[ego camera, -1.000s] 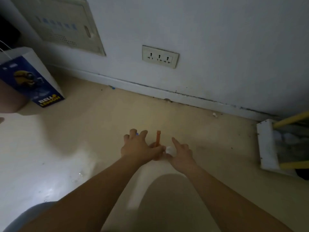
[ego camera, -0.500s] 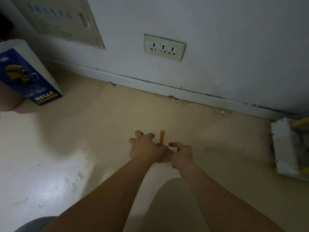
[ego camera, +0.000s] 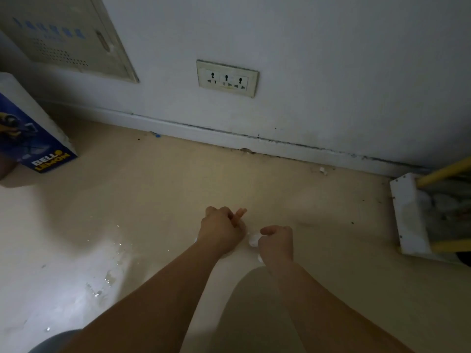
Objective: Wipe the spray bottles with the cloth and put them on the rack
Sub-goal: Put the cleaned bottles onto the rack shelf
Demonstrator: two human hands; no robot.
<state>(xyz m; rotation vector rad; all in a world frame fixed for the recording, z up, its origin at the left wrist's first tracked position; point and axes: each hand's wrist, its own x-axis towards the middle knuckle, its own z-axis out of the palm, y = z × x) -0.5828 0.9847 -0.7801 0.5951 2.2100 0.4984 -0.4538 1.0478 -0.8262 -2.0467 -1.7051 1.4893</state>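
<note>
Orange spray bottle (ego camera: pixel 239 215) clenched in left hand (ego camera: pixel 220 231) | right hand (ego camera: pixel 276 244) grips white cloth (ego camera: pixel 253 240) | bag (ego camera: pixel 33 138): "BELLO LEMON"

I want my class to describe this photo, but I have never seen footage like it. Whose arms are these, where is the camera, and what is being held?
There is no machine here. A person wears a camera on the head, so the single picture looks forward and down along their own bare arms to the floor.

The left hand is closed around a small item with an orange tip poking out above the fingers; most of it is hidden. The right hand is closed on something white, probably the cloth.

Nearby: a wet patch, a blue and white bag at left, a wall socket, and a white and yellow rack at right.
</note>
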